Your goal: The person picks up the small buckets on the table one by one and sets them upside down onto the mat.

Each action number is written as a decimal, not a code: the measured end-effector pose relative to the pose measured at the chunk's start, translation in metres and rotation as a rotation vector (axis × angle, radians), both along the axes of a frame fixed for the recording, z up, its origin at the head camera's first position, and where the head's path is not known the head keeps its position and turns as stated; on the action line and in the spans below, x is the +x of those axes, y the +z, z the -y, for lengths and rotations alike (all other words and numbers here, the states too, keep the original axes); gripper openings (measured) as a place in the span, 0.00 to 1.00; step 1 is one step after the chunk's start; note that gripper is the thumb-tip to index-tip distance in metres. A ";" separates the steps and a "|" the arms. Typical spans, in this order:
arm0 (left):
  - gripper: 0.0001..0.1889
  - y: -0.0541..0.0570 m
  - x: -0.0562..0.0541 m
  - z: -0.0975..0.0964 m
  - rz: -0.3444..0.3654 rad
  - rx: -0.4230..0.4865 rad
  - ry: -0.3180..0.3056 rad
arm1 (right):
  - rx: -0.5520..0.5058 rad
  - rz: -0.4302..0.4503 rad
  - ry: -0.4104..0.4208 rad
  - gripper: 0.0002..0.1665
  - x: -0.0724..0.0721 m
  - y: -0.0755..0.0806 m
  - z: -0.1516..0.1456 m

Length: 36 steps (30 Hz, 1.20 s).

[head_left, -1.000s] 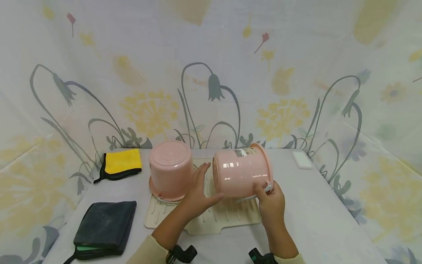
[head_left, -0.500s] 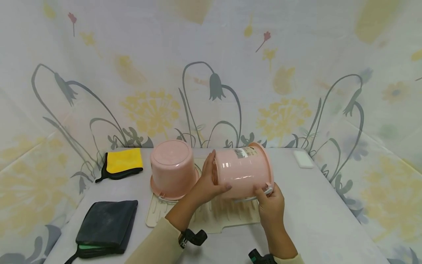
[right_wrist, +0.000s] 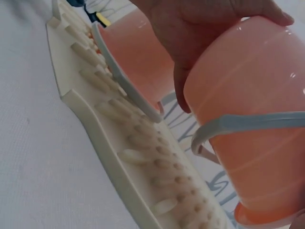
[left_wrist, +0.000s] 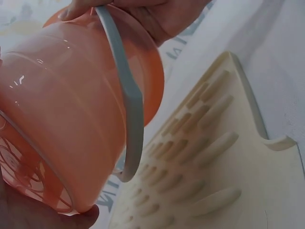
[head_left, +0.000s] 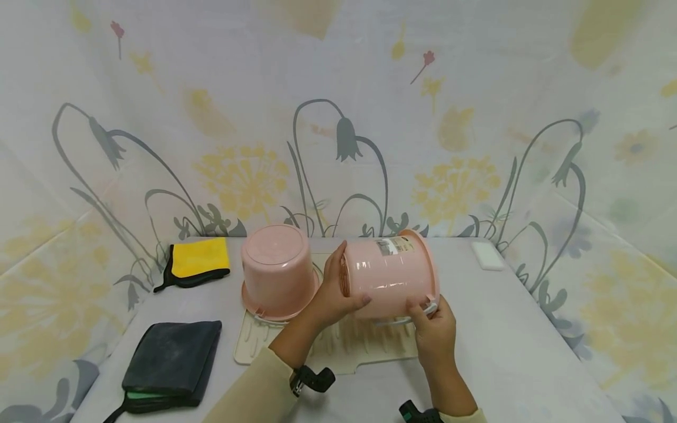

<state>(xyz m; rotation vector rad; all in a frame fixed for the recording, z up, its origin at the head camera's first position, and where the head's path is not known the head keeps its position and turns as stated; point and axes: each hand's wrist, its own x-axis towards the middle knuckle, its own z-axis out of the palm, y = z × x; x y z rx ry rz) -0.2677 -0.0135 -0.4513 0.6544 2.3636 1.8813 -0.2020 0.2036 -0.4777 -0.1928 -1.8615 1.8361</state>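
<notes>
A shiny pink bucket [head_left: 394, 273] is held on its side above the cream draining tray [head_left: 365, 346], its base to the left and its rim to the right. My left hand [head_left: 332, 296] grips the base end, thumb along the wall. At the rim, my right hand [head_left: 435, 329] pinches the edge beside the handle mount. The grey handle [left_wrist: 131, 105] hangs loose under the bucket in the left wrist view. A second pink bucket [head_left: 276, 270] stands upside down on the tray's left half, close to my left hand. The held bucket's inside is hidden.
At the back left lies a yellow cloth with black edging [head_left: 198, 258]. A folded dark grey cloth [head_left: 166, 358] is at the front left. A small white block [head_left: 487, 255] sits at the back right of the white table [head_left: 518, 352]. Behind hangs a flowered curtain [head_left: 338, 70].
My left hand has moved right from beside the upturned bucket and taken hold of the other bucket's base. The right hand keeps its grip on the rim, nearly still.
</notes>
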 end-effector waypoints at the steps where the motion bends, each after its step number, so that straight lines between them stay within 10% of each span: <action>1: 0.64 -0.001 0.000 0.000 -0.004 -0.003 0.008 | -0.003 -0.002 0.002 0.12 0.000 -0.001 0.000; 24: 0.62 0.030 0.004 0.008 -0.140 -0.184 0.150 | -0.009 -0.157 0.159 0.05 -0.009 -0.021 -0.011; 28: 0.62 0.037 0.004 0.013 -0.175 -0.226 0.176 | -0.025 -0.240 0.190 0.19 -0.010 -0.025 -0.014; 36: 0.62 0.054 -0.002 0.027 -0.179 -0.278 0.203 | 0.186 0.166 0.082 0.31 -0.010 -0.017 -0.021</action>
